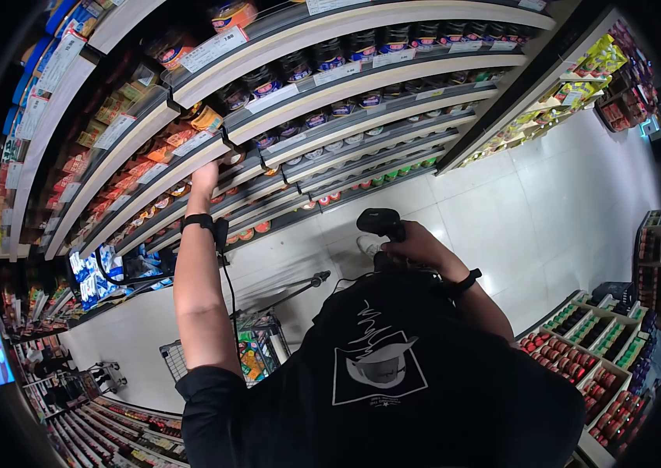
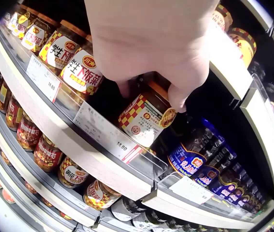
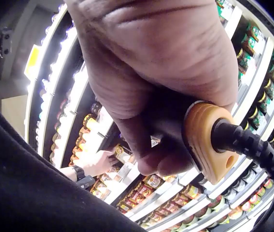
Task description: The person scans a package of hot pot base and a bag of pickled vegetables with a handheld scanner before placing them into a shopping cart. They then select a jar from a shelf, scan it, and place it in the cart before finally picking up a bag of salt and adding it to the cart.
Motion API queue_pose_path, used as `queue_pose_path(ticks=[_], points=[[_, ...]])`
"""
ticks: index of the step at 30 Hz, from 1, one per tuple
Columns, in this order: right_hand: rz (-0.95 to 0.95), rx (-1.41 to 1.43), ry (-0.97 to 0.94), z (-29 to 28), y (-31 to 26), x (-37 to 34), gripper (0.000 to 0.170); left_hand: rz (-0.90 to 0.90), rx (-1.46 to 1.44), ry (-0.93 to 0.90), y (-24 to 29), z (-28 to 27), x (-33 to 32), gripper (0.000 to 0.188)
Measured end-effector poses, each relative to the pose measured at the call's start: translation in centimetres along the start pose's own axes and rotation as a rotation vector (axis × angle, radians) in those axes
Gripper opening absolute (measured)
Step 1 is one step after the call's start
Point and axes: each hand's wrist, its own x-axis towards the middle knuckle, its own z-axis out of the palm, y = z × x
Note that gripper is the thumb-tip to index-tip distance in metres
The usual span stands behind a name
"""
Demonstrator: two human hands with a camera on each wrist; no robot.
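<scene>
In the left wrist view my left hand reaches down over a shelf and grips a jar by its lid between thumb and fingers. The jar has an orange lid and a red-and-yellow checked label, and leans at the shelf's front edge, above a price tag. The head view has the left hand at the shelf, the jar hard to make out. My right hand curls round a black handheld device near the body; its orange end and black cable show in the right wrist view.
Similar jars stand left of the gripped one, and blue-labelled jars to its right. Lower shelves hold more jars. A shopping cart with goods is beside the body. Display crates of jars stand at the lower right.
</scene>
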Motion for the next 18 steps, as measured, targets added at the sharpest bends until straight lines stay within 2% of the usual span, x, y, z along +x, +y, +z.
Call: queue_pose_path(ticks=[4, 7, 10, 13, 16, 18], points=[[0.022, -0.006, -0.021, 0.2, -1.4, -0.5, 0.036, -0.193, -0.028, -0.084, 4.1, -1.3, -1.6, 0.038], [0.009, 0.005, -0.026, 0.4, -1.2, -0.3, 0.033, 0.012, 0.037, 0.022, 2.6, 0.0, -1.4, 0.041], [0.011, 0.012, -0.025, 0.5, -1.6, -0.6, 0.031, -0.012, 0.27, 0.048, 2.7, 0.5, -1.1, 0.043], [-0.012, 0.022, -0.015, 0.7, -1.1, -0.6, 0.03, 0.073, 0.17, 0.051, 1.9, -0.1, -1.0, 0.045], [-0.019, 0.023, -0.006, 1.1, 0.3, 0.2, 0.03, 0.133, 0.174, -0.045, -0.2, -0.9, 0.2, 0.045], [-0.024, 0.032, -0.004, 1.3, 0.3, 0.2, 0.03, 0.106, 0.193, -0.049, -0.7, -0.9, 0.3, 0.046]])
